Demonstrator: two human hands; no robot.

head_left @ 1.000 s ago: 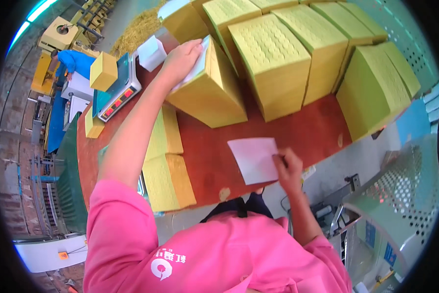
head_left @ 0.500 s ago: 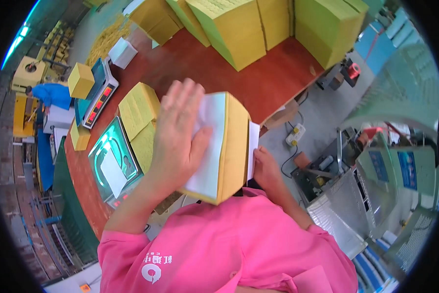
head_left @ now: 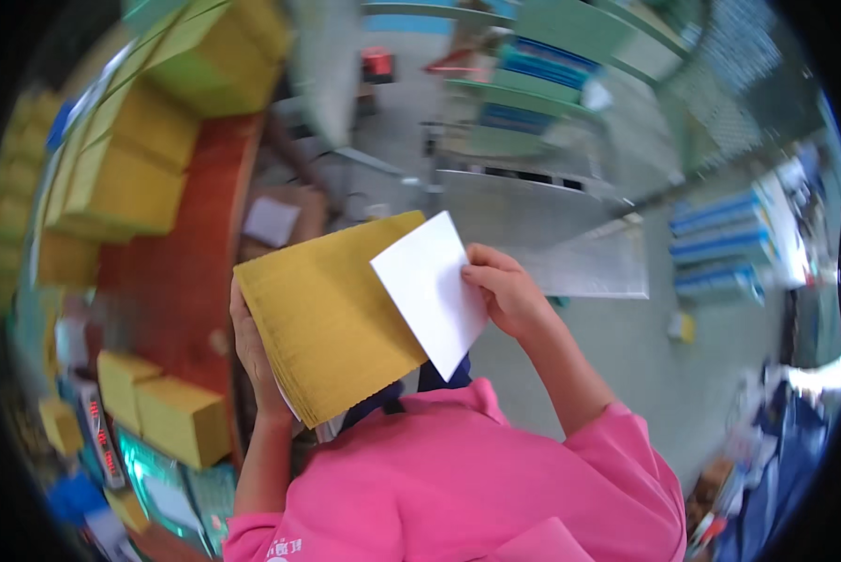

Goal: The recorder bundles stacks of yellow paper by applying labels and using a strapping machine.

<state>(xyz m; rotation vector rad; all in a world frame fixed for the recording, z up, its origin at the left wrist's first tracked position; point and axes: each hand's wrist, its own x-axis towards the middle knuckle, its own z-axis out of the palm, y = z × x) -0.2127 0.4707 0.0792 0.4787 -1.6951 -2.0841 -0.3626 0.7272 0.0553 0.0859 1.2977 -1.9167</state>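
In front of my chest, my left hand grips a thick stack of yellow paper by its left edge, the fingers partly hidden behind it. The stack is tilted, its broad yellow face turned up, and a thin strip of white shows along its lower left edge. A white sheet of paper is pinched at its right side between the thumb and fingers of my right hand. That sheet overlaps the stack's right edge; whether the two touch, I cannot tell.
To the left runs a red table carrying big yellow paper blocks, smaller yellow stacks and a scale. A metal machine stands ahead. Blue-and-white packs are piled at the right.
My view has swung right, away from the table. The stack now shows its yellow face instead of the white one. My right hand has brought the white sheet up beside it.
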